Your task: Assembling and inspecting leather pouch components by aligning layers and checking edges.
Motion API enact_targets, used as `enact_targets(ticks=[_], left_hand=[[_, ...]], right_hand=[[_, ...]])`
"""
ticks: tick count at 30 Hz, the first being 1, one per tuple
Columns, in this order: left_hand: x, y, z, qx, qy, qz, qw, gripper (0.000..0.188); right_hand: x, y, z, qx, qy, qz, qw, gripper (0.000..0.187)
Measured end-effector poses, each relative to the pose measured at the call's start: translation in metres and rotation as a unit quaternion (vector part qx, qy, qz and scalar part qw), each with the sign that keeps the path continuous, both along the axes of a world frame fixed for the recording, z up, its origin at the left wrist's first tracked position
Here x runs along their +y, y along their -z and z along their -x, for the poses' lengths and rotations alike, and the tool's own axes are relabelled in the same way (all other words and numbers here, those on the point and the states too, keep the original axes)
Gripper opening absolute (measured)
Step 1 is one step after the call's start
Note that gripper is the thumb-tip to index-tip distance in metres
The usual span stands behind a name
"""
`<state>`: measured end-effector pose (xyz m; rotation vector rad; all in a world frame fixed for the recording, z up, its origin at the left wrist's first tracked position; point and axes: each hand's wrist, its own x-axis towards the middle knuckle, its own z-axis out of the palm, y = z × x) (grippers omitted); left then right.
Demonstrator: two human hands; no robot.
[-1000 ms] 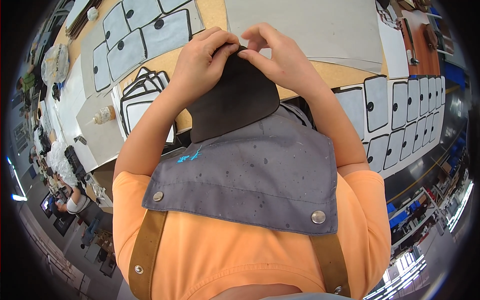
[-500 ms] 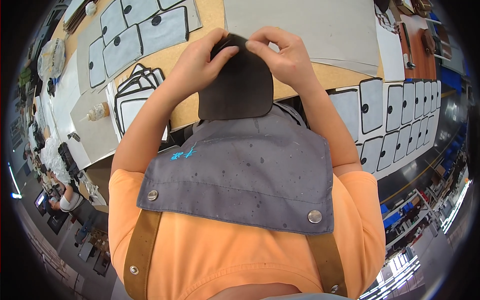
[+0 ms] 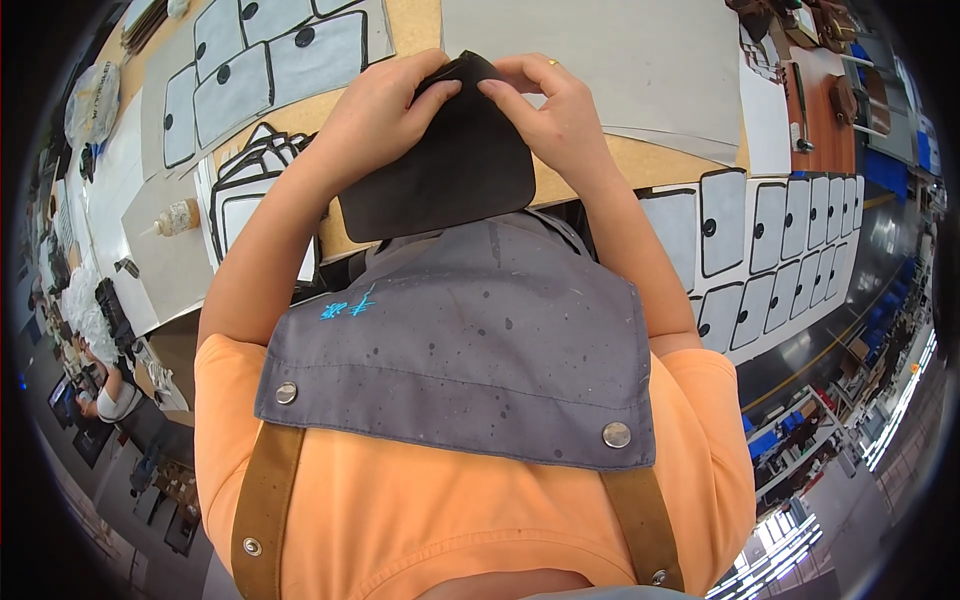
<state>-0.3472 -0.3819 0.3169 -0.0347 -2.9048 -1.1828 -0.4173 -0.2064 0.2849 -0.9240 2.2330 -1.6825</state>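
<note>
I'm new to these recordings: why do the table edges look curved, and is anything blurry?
Head view: the fisheye lens bends the table edges near the rim; the corners are black; the hands and the dark leather piece look sharp; lighting is even, without strong glare.

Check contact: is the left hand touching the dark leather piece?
Touching. The head view shows the left hand with fingers pressed onto the top edge of the dark leather piece.

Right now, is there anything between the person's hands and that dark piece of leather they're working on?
Nothing visible. Both the left hand and the right hand already pinch the top edge of the dark, rounded-corner leather piece, fingers directly on it, held up above the tan worktable.
</note>
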Motion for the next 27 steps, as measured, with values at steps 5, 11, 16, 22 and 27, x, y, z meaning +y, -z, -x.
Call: enact_targets(ticks=[5, 11, 16, 22, 27], left_hand=[[0.001, 0.004, 0.002, 0.01, 0.019, -0.005, 1.0, 0.017], [0.0, 0.008, 0.005, -0.004, 0.032, -0.009, 0.999, 0.019], [-0.001, 0.014, 0.004, -0.003, 0.034, -0.025, 0.999, 0.019], [-0.001, 0.018, 0.005, -0.051, 0.03, -0.044, 0.997, 0.02], [-0.003, 0.028, 0.004, -0.035, 0.024, -0.052, 0.998, 0.021]], right_hand=[[0.0, 0.002, 0.0, -0.027, 0.005, -0.036, 0.999, 0.012], [-0.002, 0.011, 0.001, 0.047, 0.019, -0.01, 0.999, 0.009], [-0.001, 0.011, 0.002, 0.054, 0.008, -0.017, 0.998, 0.011], [0.001, 0.028, 0.003, -0.043, 0.032, 0.006, 0.999, 0.018], [0.009, 0.02, 0.006, -0.198, 0.055, 0.045, 0.978, 0.02]])
